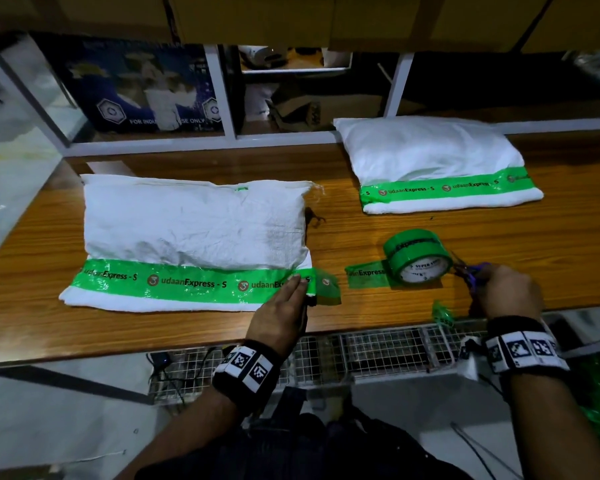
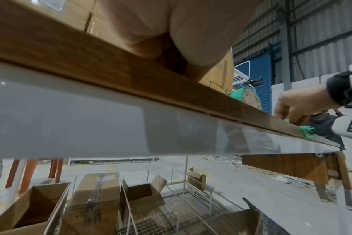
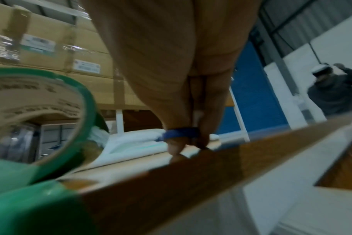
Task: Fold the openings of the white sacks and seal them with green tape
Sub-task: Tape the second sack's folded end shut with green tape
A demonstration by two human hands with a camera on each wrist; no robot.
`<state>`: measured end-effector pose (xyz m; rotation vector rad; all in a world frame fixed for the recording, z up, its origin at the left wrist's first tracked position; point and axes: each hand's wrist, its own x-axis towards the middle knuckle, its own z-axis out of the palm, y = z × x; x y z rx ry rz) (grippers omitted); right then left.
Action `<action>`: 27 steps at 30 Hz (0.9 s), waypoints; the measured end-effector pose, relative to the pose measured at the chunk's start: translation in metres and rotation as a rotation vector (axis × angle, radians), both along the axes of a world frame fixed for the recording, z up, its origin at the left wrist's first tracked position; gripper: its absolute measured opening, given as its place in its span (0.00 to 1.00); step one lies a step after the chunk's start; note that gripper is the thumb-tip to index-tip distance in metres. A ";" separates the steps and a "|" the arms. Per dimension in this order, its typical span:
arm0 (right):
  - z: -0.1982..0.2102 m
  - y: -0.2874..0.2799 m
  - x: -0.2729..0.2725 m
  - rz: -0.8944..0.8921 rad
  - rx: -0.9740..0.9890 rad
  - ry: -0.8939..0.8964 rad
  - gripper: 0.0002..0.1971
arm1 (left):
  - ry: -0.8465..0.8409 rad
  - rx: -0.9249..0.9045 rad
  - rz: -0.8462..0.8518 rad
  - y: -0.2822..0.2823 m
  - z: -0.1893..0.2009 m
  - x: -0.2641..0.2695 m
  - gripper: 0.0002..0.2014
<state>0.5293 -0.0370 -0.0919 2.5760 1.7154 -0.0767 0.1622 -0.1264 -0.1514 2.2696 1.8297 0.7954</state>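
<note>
Two white sacks lie on the wooden table (image 1: 361, 233). The near left sack (image 1: 194, 223) has a green tape strip (image 1: 187, 282) across its folded edge, and a loose tape end (image 1: 328, 287) sticks out past its right corner. My left hand (image 1: 293, 289) presses that corner of the strip with straight fingers. The far right sack (image 1: 430, 157) is taped shut along its fold. A green tape roll (image 1: 418, 259) stands between the sacks, its free tail stuck to the table. Just right of the roll, my right hand (image 1: 499, 289) grips purple-blue scissors (image 1: 471, 270); their handle loop (image 3: 180, 134) circles my fingers.
A crumpled green tape scrap (image 1: 442, 315) sits at the table's front edge. White shelving (image 1: 229, 98) with boxes runs behind the table. A wire rack (image 2: 171, 206) with open cardboard boxes (image 2: 40, 206) stands below. Another person (image 3: 332, 92) stands far right.
</note>
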 end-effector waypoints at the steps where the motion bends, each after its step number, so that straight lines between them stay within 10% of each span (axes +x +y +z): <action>1: 0.002 0.002 0.002 0.015 0.001 0.004 0.04 | 0.000 0.012 -0.007 0.000 -0.002 0.000 0.21; 7: 0.016 0.006 -0.008 0.037 -0.199 -0.039 0.07 | 0.049 -0.027 -0.008 -0.005 -0.001 0.001 0.22; 18: 0.024 -0.030 -0.018 0.062 0.223 0.001 0.06 | 0.266 -0.084 -0.164 -0.015 -0.008 -0.007 0.35; 22: 0.037 -0.079 -0.099 0.371 0.579 0.304 0.18 | 0.251 0.029 -0.131 -0.017 -0.010 -0.004 0.30; 27: -0.003 -0.107 -0.190 0.803 0.098 0.445 0.31 | 0.287 0.113 -0.145 -0.025 -0.014 0.000 0.24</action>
